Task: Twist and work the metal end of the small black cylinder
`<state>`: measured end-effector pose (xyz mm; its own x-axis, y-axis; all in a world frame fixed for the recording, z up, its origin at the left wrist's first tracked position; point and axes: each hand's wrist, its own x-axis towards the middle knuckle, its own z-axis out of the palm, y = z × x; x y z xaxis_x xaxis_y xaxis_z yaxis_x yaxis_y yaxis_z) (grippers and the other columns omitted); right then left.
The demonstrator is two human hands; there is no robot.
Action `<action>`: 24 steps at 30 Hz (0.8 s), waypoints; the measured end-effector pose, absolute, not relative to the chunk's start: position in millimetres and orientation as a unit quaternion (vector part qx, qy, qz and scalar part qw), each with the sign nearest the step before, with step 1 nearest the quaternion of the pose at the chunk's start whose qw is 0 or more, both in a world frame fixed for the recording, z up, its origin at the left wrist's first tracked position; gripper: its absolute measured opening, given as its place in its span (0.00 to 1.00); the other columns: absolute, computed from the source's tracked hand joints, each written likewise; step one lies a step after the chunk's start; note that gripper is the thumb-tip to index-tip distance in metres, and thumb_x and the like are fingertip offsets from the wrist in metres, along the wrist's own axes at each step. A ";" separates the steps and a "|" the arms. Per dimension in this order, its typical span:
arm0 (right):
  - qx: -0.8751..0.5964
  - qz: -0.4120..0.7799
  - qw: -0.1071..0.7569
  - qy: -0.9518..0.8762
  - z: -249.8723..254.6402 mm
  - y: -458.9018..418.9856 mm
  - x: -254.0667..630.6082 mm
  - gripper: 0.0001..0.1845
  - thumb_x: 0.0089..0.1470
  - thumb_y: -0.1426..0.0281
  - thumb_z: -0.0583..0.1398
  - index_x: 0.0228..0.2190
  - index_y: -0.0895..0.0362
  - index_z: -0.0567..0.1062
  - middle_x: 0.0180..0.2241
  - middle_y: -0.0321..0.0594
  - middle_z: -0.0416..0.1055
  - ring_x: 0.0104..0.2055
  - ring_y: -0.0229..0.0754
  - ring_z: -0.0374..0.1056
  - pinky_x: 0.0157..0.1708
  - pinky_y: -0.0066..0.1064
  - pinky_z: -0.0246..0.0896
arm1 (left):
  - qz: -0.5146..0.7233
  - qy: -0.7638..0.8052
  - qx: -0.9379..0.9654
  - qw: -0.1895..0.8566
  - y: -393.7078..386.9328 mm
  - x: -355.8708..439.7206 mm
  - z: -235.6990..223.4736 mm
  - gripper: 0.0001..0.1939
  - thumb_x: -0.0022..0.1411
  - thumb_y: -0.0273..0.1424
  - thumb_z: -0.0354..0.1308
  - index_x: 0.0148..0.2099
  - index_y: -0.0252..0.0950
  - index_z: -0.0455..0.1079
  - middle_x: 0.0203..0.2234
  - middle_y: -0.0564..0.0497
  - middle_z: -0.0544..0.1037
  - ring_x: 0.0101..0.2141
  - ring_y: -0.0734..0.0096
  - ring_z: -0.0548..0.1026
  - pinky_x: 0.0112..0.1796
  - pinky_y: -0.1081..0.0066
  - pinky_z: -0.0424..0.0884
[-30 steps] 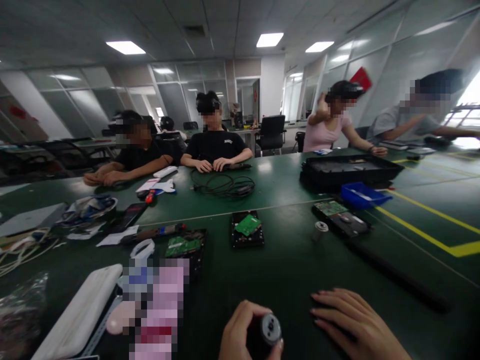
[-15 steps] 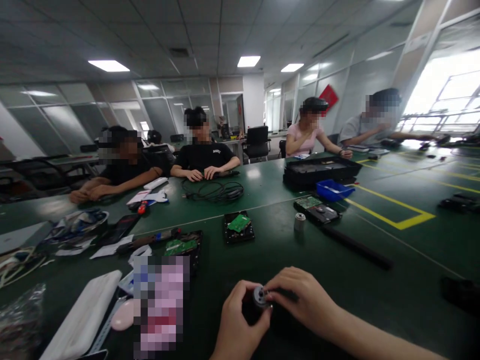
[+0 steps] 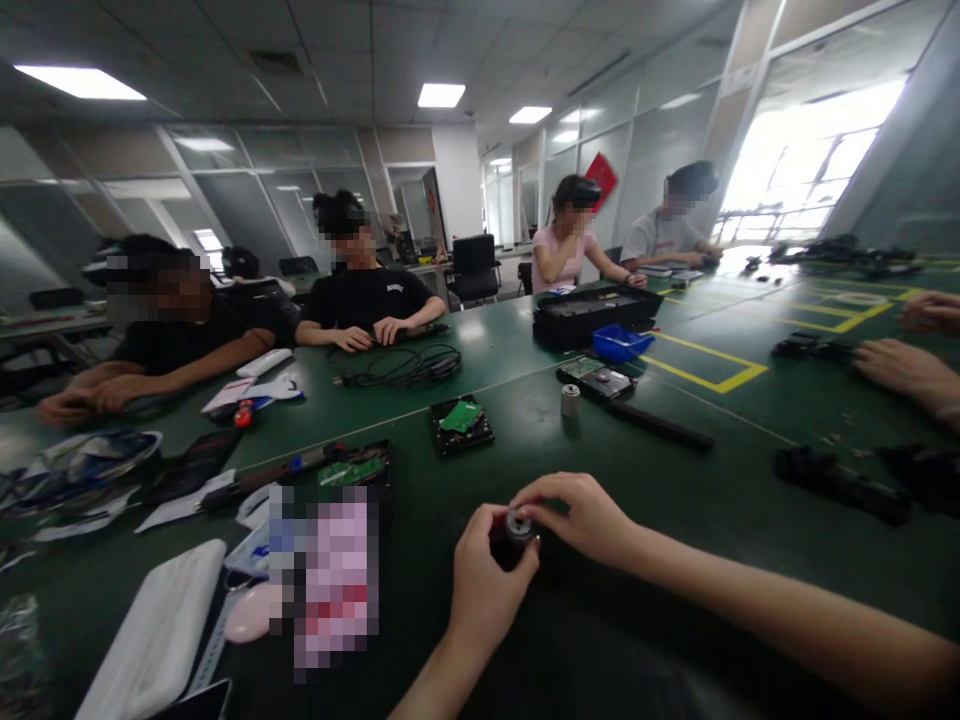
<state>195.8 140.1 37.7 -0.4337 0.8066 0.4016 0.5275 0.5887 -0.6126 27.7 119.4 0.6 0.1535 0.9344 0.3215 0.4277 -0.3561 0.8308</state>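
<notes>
My left hand (image 3: 480, 575) curls thumb and fingers around a small grey cylindrical part (image 3: 519, 528) with holes in its upper face. My right hand (image 3: 581, 515) comes in from the right, its fingertips pinched together at the top of that part. Whatever lies between those fingertips is too small to make out. Beyond my hands stands a silver metal cylinder (image 3: 570, 401). Farther left is a hard drive (image 3: 480, 438) with a green circuit board (image 3: 460, 416) on top.
A black bar (image 3: 660, 425), another hard drive (image 3: 596, 376), a blue bin (image 3: 621, 343) and a black tray (image 3: 592, 312) lie ahead. At left are a white case (image 3: 161, 620) and a pink oval object (image 3: 257, 612). A co-worker's hands (image 3: 904, 370) appear at right; several people sit opposite.
The view has swung to the right, bringing a co-worker's hands in at the right edge. My right fingertips have shifted toward the far left side of the grey part's top.
</notes>
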 end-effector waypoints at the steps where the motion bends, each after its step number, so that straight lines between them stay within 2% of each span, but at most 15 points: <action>1: -0.405 0.213 0.341 -0.821 38.5 139.3 194.4 0.07 0.59 0.69 0.60 0.37 0.53 0.79 0.34 0.36 0.79 0.37 0.39 0.74 0.40 0.27 0.65 | 0.436 0.484 0.700 0.294 119.1 27.3 0.8 0.07 0.54 0.27 0.59 0.37 0.37 0.67 0.31 0.53 0.74 0.33 0.66 0.72 0.35 0.70 0.67; 11: -0.371 0.268 0.305 -0.835 39.0 156.6 201.1 0.06 0.56 0.67 0.63 0.34 0.55 0.80 0.32 0.38 0.78 0.35 0.40 0.73 0.38 0.28 0.64 | 0.431 0.503 0.685 0.303 120.1 30.5 0.7 0.08 0.53 0.24 0.58 0.36 0.37 0.66 0.31 0.53 0.74 0.33 0.66 0.73 0.34 0.70 0.67; 14: -0.356 0.284 0.324 -0.829 37.1 160.2 203.0 0.06 0.56 0.66 0.63 0.33 0.55 0.80 0.33 0.38 0.79 0.37 0.41 0.72 0.41 0.30 0.63 | 0.429 0.509 0.685 0.296 119.6 32.9 0.9 0.08 0.52 0.24 0.58 0.37 0.37 0.66 0.31 0.52 0.74 0.33 0.66 0.73 0.36 0.70 0.67; 18: -0.363 0.314 0.357 -0.801 32.9 162.0 200.3 0.07 0.57 0.67 0.62 0.33 0.55 0.80 0.31 0.38 0.79 0.35 0.40 0.73 0.38 0.30 0.63 | 0.439 0.508 0.681 0.293 121.1 35.5 -1.6 0.07 0.52 0.24 0.57 0.36 0.37 0.65 0.29 0.52 0.73 0.31 0.67 0.72 0.33 0.70 0.66; 24: -0.342 0.337 0.356 -0.801 26.0 164.1 198.9 0.07 0.57 0.67 0.62 0.33 0.55 0.81 0.31 0.39 0.78 0.35 0.41 0.72 0.37 0.31 0.64 | 0.452 0.510 0.676 0.280 123.4 37.4 -5.9 0.06 0.50 0.25 0.57 0.33 0.37 0.65 0.27 0.53 0.71 0.28 0.68 0.70 0.30 0.72 0.65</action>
